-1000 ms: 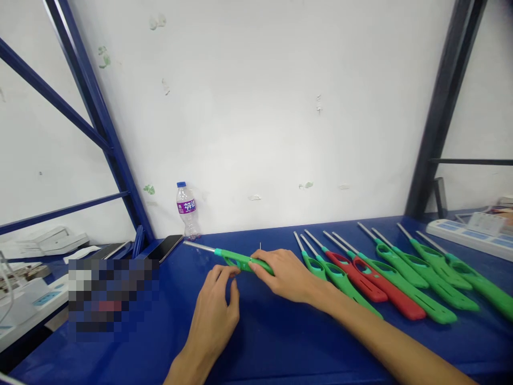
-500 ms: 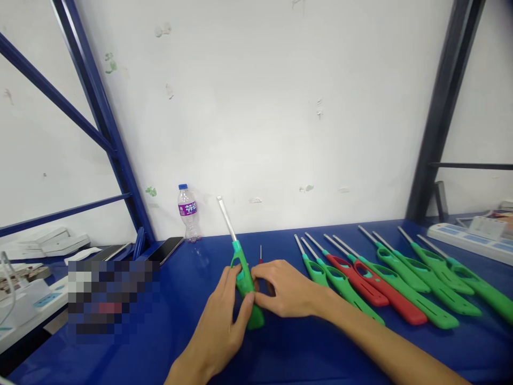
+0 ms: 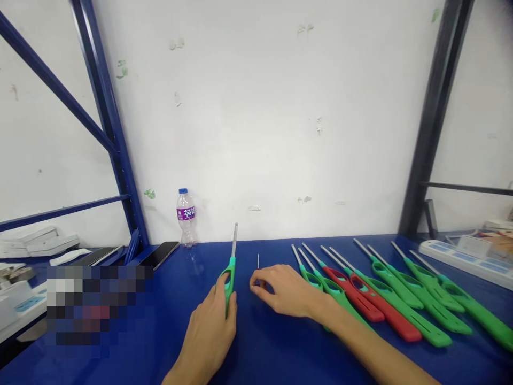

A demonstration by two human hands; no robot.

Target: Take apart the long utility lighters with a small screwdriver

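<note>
My left hand [image 3: 210, 329] is wrapped round a green long-nosed lighter [image 3: 229, 289], its metal tube pointing up and away from me. The hand covers much of the handle. Just to the right hovers my right hand [image 3: 282, 291], thumb and fingers curled together in a pinch, apart from the lighter. Anything small between those fingertips is hidden. Beyond them a thin metal shaft [image 3: 258, 261] shows, its lower end hidden by the right hand.
Several green lighters [image 3: 435, 302] and two red ones [image 3: 387, 310] lie in a row on the blue table [image 3: 264, 353], partly under my right forearm. A plastic bottle [image 3: 186, 216] stands by the wall. A phone [image 3: 164, 254] and power strips [image 3: 467, 262] lie at the sides.
My right hand has come away from the lighter. My left hand has drawn it slightly left and turned it, so its tube now leans right instead of left. The view has shifted slightly.
</note>
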